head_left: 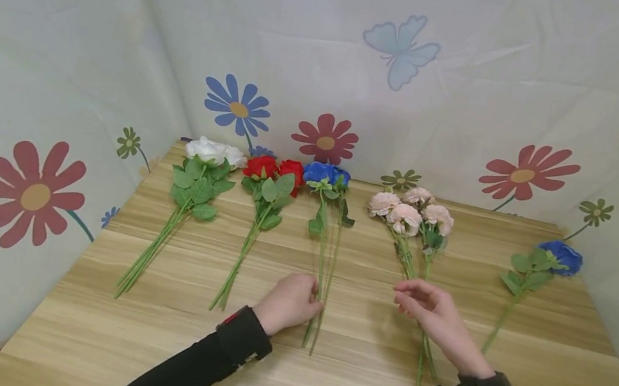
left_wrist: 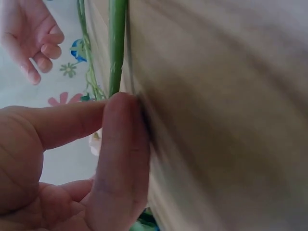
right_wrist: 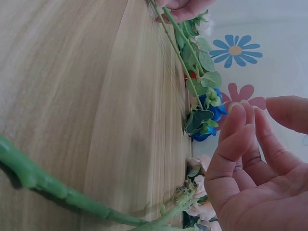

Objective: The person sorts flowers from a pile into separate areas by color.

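Two blue artificial roses (head_left: pixel 326 174) lie side by side in the middle of the table, heads away from me. My left hand (head_left: pixel 290 303) pinches a green stem (left_wrist: pixel 117 48) of these roses low down, between thumb and finger, close to the wood. To the right, my right hand (head_left: pixel 439 318) hovers over the stems of several pale pink flowers (head_left: pixel 403 219), which partly hide beneath it. In the right wrist view the fingers (right_wrist: pixel 269 144) of that hand are loosely bent, with nothing between thumb and fingertips.
White roses (head_left: pixel 213 152) and red roses (head_left: pixel 260 166) lie to the left, stems toward me. A single blue rose (head_left: pixel 562 257) lies at the far right. Behind the wooden table (head_left: pixel 369 368) hangs a pale cloth (head_left: pixel 439 125) printed with flowers and a butterfly.
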Available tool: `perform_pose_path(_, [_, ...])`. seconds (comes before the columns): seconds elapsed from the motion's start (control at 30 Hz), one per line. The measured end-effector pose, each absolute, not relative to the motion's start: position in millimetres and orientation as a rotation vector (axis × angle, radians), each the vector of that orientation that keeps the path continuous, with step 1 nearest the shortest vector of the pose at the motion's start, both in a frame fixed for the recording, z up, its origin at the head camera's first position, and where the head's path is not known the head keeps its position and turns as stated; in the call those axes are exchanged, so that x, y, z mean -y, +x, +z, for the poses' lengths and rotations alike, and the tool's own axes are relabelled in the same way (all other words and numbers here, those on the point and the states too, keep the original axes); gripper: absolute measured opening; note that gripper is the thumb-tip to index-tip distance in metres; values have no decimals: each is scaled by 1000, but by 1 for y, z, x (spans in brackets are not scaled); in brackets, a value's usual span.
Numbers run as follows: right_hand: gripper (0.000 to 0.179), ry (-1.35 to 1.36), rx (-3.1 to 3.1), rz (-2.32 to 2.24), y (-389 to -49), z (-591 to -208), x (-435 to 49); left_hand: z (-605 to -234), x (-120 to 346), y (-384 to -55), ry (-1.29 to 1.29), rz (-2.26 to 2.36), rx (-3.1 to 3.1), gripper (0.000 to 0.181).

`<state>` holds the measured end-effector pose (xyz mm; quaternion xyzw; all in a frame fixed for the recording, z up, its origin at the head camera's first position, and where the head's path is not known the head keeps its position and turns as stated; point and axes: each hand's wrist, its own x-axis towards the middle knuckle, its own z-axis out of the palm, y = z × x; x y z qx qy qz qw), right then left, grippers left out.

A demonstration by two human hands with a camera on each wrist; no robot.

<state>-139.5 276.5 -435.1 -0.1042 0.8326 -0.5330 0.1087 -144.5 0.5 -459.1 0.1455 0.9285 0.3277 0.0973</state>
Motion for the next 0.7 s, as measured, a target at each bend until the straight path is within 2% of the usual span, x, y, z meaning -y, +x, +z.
perform_pose_path(0.33, [37, -292, -2449, -1562, -139, -435, -278, -451, -16, -144, 538, 688, -2869, 31])
perform_pose_path(0.7, [38, -311, -2436, -1572, -139, -437, -282, -450, -24, -146, 572, 507, -2893, 26])
